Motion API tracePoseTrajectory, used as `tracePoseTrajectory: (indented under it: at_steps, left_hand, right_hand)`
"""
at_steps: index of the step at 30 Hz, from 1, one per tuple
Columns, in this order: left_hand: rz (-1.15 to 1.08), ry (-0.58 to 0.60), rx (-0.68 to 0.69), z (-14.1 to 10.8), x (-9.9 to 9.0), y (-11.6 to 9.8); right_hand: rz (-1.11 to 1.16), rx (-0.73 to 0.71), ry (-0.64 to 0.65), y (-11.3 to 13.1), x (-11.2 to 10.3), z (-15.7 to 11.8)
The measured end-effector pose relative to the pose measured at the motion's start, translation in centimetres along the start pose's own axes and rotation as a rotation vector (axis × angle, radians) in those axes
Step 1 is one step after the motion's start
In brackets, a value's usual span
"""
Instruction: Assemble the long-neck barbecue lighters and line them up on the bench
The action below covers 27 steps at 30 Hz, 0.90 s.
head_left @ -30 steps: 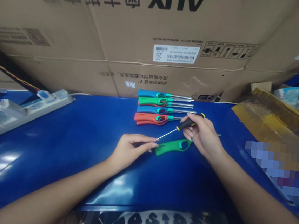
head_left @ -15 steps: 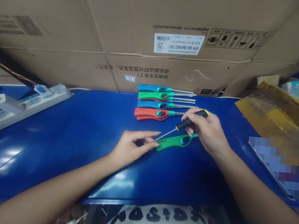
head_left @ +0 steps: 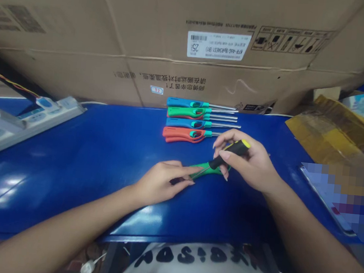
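My right hand [head_left: 244, 159] is closed around the black and yellow handle of a screwdriver [head_left: 235, 152]. Its thin shaft slants down to the left, and the tip lies by my left fingertips. Under it a green lighter [head_left: 212, 171] rests on the blue table, partly covered by both hands. My left hand [head_left: 165, 180] pinches the lighter's left end between thumb and fingers. Behind the hands lies a row of long-necked lighters: blue [head_left: 180, 102], green [head_left: 181, 111], blue [head_left: 180, 122] and red [head_left: 178, 135], their metal tubes pointing right.
A large cardboard box [head_left: 83, 24] stands behind the blue table [head_left: 110, 146]. A white power strip [head_left: 35, 118] lies at the left. At the right are a taped brown package [head_left: 336, 138] and a flat, partly blurred device [head_left: 321, 193].
My right hand has moved slightly left and down with the screwdriver, whose handle is now nearer the green lighter. My left fingers have closed over the lighter's end.
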<state>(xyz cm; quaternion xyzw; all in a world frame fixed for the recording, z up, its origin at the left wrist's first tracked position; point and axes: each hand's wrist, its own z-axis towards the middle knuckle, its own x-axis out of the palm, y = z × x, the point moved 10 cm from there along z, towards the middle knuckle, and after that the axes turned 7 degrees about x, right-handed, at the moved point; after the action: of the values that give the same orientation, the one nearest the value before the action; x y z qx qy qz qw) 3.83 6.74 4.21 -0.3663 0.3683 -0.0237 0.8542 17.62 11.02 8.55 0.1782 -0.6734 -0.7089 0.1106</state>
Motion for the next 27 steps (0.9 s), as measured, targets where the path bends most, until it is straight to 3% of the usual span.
tracePoseTrajectory:
  at_steps: [7,12,19,23,27]
  left_hand:
    - [0.005,-0.015,0.005,-0.2,0.3,0.1]
    - [0.002,-0.024,0.014,0.0,0.4,-0.3]
    - [-0.003,-0.148,-0.07,0.5,-1.5,-0.2]
    - [-0.002,-0.198,-0.085,0.7,-2.6,-0.2]
    - [-0.03,-0.176,-0.105,0.8,-2.3,-0.2]
  right_hand:
    - [-0.287,-0.371,-0.3,2.9,-0.2,-1.2]
    - [-0.133,-0.327,-0.227,2.4,1.3,-1.1]
    - [-0.109,-0.437,-0.512,3.1,-1.8,-2.5]
    - [-0.14,-0.459,-0.54,2.8,-2.9,-2.3]
    - [-0.083,-0.441,-0.526,2.5,-2.7,-2.0]
